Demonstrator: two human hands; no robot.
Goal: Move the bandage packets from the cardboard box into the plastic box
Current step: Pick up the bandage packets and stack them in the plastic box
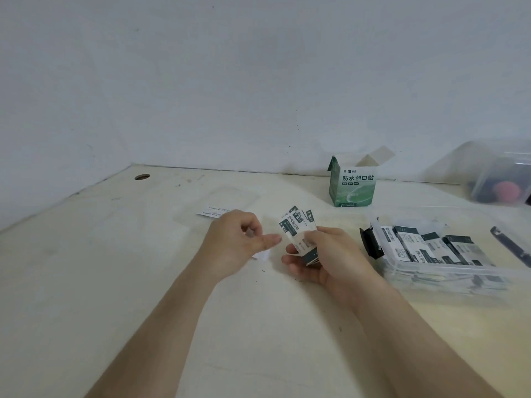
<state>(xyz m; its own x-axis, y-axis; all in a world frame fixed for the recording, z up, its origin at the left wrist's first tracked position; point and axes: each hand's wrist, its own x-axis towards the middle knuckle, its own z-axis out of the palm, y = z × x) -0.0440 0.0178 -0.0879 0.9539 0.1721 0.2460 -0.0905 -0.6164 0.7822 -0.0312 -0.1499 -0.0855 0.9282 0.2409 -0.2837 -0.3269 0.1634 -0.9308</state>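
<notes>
My right hand (324, 257) grips a fanned stack of white and dark green bandage packets (297, 225) above the table's middle. Just to its left is my left hand (235, 239), fingers loosely curled, thumb and forefinger stretched toward the stack, holding nothing. The green cardboard box (353, 185) stands behind with its top flaps open. To the right lies the clear plastic box (402, 268), lidless, holding several packets (425, 245) in a row.
A clear plastic lid (230, 202) lies behind my left hand with a white slip (214, 212) under it. A second clear container (494, 173) sits at the far right. A dark object (511, 249) lies by the right edge. The wall is close behind.
</notes>
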